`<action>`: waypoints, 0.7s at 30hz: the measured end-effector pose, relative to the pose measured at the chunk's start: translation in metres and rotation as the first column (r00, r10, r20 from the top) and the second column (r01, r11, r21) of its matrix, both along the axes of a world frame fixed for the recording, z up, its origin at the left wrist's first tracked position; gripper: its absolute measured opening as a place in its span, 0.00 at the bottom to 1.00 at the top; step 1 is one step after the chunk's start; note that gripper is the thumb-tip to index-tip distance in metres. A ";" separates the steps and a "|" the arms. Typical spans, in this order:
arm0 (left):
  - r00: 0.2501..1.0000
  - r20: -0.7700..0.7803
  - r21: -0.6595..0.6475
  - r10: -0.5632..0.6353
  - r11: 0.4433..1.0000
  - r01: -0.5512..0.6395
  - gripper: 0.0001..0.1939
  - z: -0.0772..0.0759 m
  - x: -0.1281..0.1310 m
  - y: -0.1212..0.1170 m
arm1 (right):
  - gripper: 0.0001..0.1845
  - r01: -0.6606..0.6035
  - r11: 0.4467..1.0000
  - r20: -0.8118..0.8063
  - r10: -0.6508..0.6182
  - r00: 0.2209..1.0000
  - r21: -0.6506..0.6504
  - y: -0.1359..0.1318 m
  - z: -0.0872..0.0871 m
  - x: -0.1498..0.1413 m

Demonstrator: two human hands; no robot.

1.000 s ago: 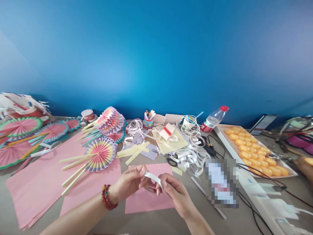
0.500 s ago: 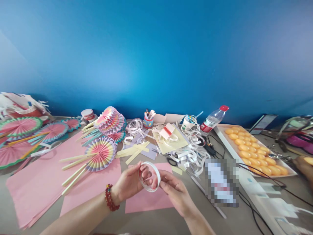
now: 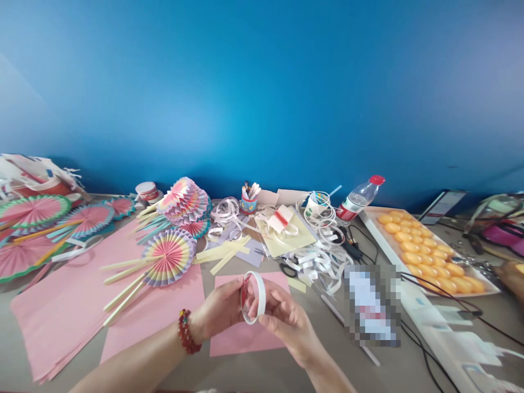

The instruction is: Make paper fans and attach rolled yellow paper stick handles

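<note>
My left hand (image 3: 221, 308), with a red bead bracelet (image 3: 188, 333) at its wrist, grips the left side of a thin roll of white tape (image 3: 261, 297). Red shows on the inner side of the ring. My right hand (image 3: 293, 322) pinches the right rim with its thumb in front; its other fingers are partly curled behind the ring. The roll stands upright above a small pink paper sheet (image 3: 245, 341) on the grey table. Black-handled scissors (image 3: 289, 267) lie beyond my right hand, beside a heap of curled white strips (image 3: 319, 262).
Pleated paper fans (image 3: 168, 256) and large pink sheets (image 3: 61, 316) cover the left side. Behind stand a pen cup (image 3: 248, 204) and a plastic bottle (image 3: 356, 202). At right are a tray (image 3: 379, 232) of yellow oval pieces, cables, and part of another person's hand (image 3: 511, 278).
The roll has turned, showing more of its white outer band and red inside. My right fingers have spread and shifted slightly along the rim.
</note>
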State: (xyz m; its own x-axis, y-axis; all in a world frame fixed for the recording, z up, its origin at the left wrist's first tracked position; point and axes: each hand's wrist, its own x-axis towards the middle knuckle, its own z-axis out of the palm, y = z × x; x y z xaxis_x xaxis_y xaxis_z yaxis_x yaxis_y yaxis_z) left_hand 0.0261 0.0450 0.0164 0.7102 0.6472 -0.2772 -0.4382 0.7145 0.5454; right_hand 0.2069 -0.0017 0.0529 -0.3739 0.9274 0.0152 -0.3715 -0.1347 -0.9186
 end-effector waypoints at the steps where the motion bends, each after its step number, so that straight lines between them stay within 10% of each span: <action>1: 1.000 0.004 0.010 0.014 1.000 -0.014 0.20 0.000 -0.001 0.001 | 0.23 0.019 1.000 -0.018 -0.019 1.000 -0.010 0.000 -0.001 0.000; 10: 0.984 0.148 0.086 0.095 0.990 -0.108 0.05 0.007 -0.011 0.005 | 0.27 0.199 0.857 -0.238 -0.343 0.909 -0.476 0.014 -0.015 0.011; 21: 0.983 0.051 0.148 0.175 0.972 -0.181 0.09 0.010 -0.010 0.004 | 0.29 0.205 0.811 -0.174 -0.350 0.920 -0.548 0.015 -0.026 0.004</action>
